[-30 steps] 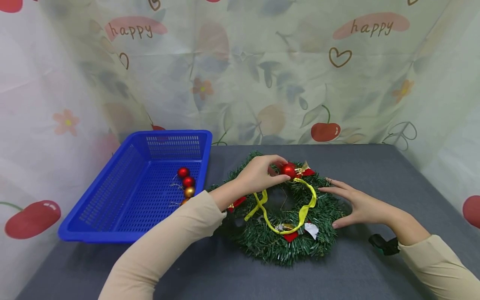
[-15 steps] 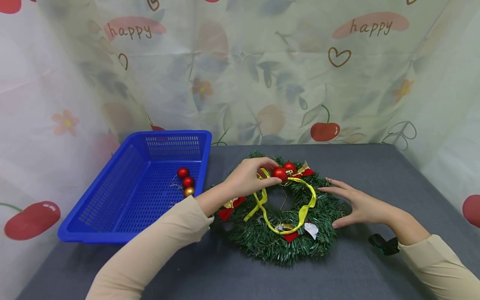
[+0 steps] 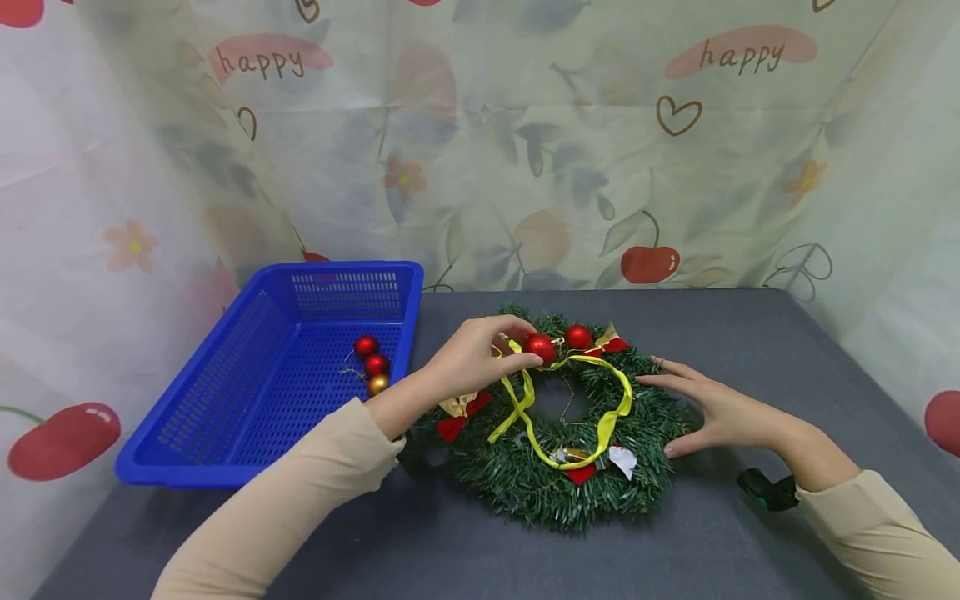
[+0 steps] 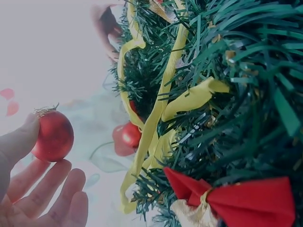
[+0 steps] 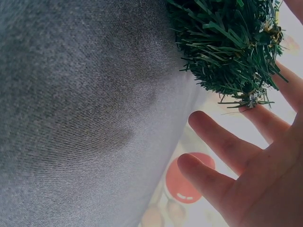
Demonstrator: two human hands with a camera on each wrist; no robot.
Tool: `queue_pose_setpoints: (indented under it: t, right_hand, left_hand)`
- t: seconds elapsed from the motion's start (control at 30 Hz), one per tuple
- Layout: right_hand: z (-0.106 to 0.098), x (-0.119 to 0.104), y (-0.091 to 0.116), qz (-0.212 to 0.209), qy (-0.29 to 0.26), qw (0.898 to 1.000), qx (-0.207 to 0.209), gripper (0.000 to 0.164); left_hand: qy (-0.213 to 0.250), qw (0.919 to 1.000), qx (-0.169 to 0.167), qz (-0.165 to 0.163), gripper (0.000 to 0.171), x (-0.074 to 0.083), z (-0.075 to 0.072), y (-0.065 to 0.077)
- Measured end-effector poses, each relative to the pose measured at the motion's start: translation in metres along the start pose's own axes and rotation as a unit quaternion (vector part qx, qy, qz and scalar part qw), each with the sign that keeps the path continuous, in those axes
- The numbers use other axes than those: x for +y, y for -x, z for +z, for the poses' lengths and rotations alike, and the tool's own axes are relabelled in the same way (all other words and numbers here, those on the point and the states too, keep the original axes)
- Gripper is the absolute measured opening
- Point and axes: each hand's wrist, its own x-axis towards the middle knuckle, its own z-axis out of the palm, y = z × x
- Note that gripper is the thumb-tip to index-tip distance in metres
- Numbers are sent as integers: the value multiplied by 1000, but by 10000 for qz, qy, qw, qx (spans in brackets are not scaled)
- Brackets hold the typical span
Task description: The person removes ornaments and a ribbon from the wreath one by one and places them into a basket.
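My left hand (image 3: pixel 472 354) pinches a red Christmas ball (image 3: pixel 540 348) between thumb and fingertips, over the far-left part of a green wreath (image 3: pixel 562 504). In the left wrist view the held ball (image 4: pixel 54 138) has its gold cap and string by the thumb. A second red ball (image 3: pixel 578 337) sits at the back of the wreath beside a red-and-gold bow (image 3: pixel 615 342). Yellow ribbon (image 3: pixel 617 423) loops around the wreath's middle. At the wreath's right edge, my right hand (image 3: pixel 723 410) has spread fingers, with fingertips (image 5: pixel 251 111) against or close to the greenery.
Left of the wreath stands a blue plastic basket (image 3: pixel 187 475) with red balls (image 3: pixel 366 346) and a gold ball (image 3: pixel 378 384) along its right side. Another red bow (image 3: pixel 452 427) is on the wreath's left. Dark grey cloth (image 3: pixel 525 567) covers the table; printed curtains (image 3: pixel 487 150) surround it.
My left hand has moved left with its red ball, away from the second ball at the wreath's back, which now shows uncovered. The right hand has stayed in place.
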Motion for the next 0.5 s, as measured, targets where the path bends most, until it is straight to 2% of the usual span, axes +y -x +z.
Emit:
queue_pose_setpoints:
  t: [0.23,0.5]
  right_hand:
    - [0,-1,0,32,0,10000,-14,86]
    - [-1,0,0,17,14,10000,-15,86]
  left_hand:
    - [170,9998,45,12,39,-5,-7,8]
    - [786,9968,64,-90,38,-12,-15,15]
